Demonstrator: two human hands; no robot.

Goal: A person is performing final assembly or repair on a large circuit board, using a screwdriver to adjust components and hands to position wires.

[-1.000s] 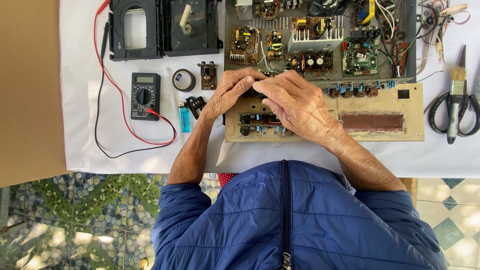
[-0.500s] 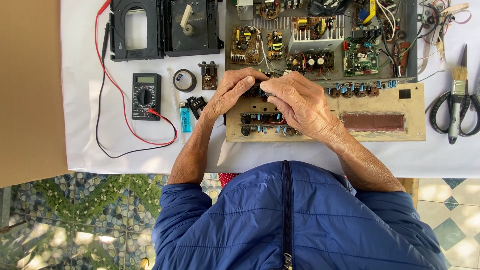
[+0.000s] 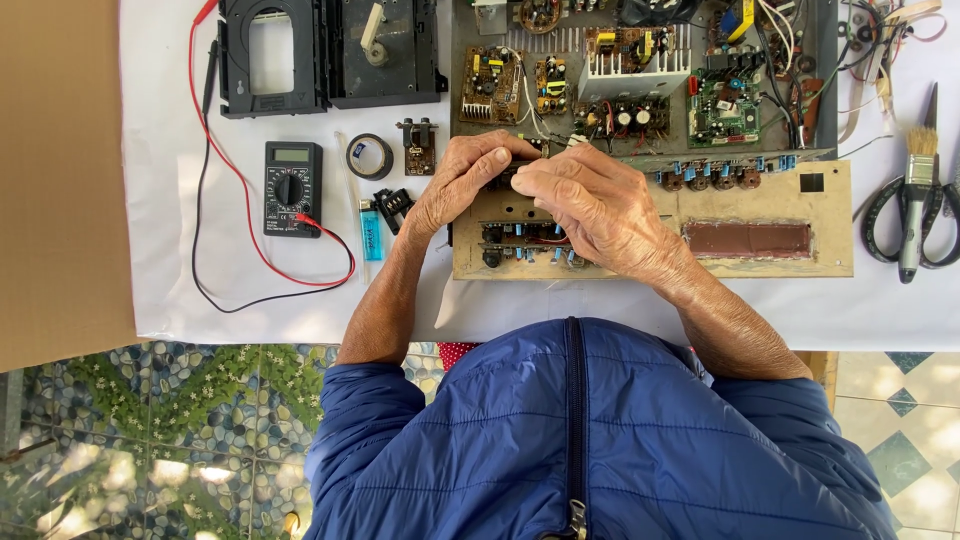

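Observation:
My left hand (image 3: pixel 458 187) and my right hand (image 3: pixel 592 207) meet over the left half of a beige front panel (image 3: pixel 770 195). This panel lies in front of an open metal chassis (image 3: pixel 640 80) full of circuit boards. The fingers of both hands pinch a small dark part (image 3: pixel 508 178) at the panel's upper edge; most of it is hidden under the fingers. Just below the hands a narrow circuit strip (image 3: pixel 520 240) with blue components shows on the panel. A dark red window (image 3: pixel 748 240) sits in the panel's right half.
Left of the hands lie a black multimeter (image 3: pixel 291 187) with red and black leads, a tape roll (image 3: pixel 369 156), a blue lighter (image 3: pixel 371 240) and a small black board (image 3: pixel 418 146). A black plastic frame (image 3: pixel 330 50) is at top left. Scissors (image 3: pixel 940 215) and a brush (image 3: pixel 913 195) lie at right. Cardboard (image 3: pixel 55 170) borders the left.
My right hand has shifted slightly up and left toward the left hand, closing over the small dark part. Everything else on the table is unmoved.

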